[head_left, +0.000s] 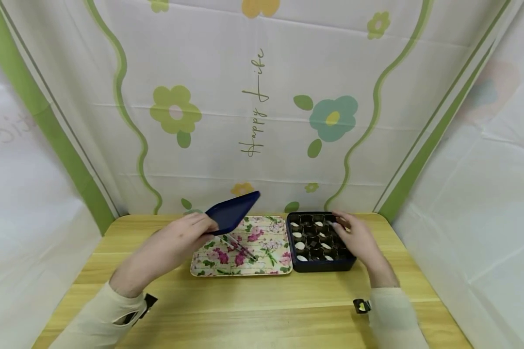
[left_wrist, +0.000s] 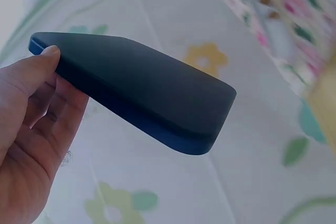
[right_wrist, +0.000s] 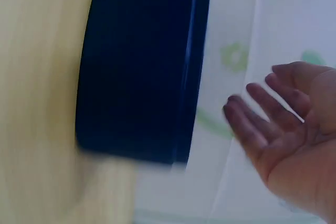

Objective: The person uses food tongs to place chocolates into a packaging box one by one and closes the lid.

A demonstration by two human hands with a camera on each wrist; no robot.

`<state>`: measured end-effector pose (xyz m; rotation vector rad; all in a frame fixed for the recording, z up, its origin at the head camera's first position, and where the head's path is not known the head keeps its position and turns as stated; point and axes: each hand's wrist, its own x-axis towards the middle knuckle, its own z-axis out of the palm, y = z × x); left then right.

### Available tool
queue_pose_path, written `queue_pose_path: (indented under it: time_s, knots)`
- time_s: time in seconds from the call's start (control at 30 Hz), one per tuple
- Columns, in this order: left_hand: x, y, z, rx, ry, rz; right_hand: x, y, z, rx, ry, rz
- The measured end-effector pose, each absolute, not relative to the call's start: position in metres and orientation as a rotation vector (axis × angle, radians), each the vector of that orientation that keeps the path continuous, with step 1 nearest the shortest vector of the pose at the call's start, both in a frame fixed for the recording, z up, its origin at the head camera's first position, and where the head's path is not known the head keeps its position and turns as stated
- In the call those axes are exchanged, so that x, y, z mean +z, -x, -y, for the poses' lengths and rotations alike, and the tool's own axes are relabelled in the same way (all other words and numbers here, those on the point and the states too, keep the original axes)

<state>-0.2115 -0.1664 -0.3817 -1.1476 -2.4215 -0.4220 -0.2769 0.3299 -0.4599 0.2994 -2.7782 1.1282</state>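
My left hand (head_left: 176, 240) pinches a dark blue lid (head_left: 230, 214) by its edge, thumb on one face. The lid is raised and tilted over the back left of a floral tray (head_left: 270, 264). In the left wrist view the smooth face of the lid (left_wrist: 142, 82) shows. My right hand (head_left: 358, 237) is at the right side of a dark blue box (head_left: 325, 266), fingers loosely bent over its back right corner. The right wrist view shows those fingers (right_wrist: 262, 114) apart from the box wall, holding nothing. Small compartments in the box contain white pieces (head_left: 300, 245) and dark pieces.
A slim, shiny tool (head_left: 243, 247) lies on the floral tray, left of the box. Both stand side by side at the back of the wooden table (head_left: 244, 310). A white flowered curtain (head_left: 253, 121) rises right behind them, with cloth walls left and right.
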Motion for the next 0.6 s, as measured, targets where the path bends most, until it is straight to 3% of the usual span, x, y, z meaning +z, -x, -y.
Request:
queue_pose_path:
  time_s: [0.2, 0.6]
  knots:
    - [-0.372, 0.209, 0.122, -0.457, 1.291, 2.288, -0.462, 0.274, -0.278, 1.548, -0.582, 2.735]
    - [-0.364, 0.201, 0.067, -0.571, 1.477, 2.146, -0.464, 0.273, -0.266, 2.116, -0.58, 2.415]
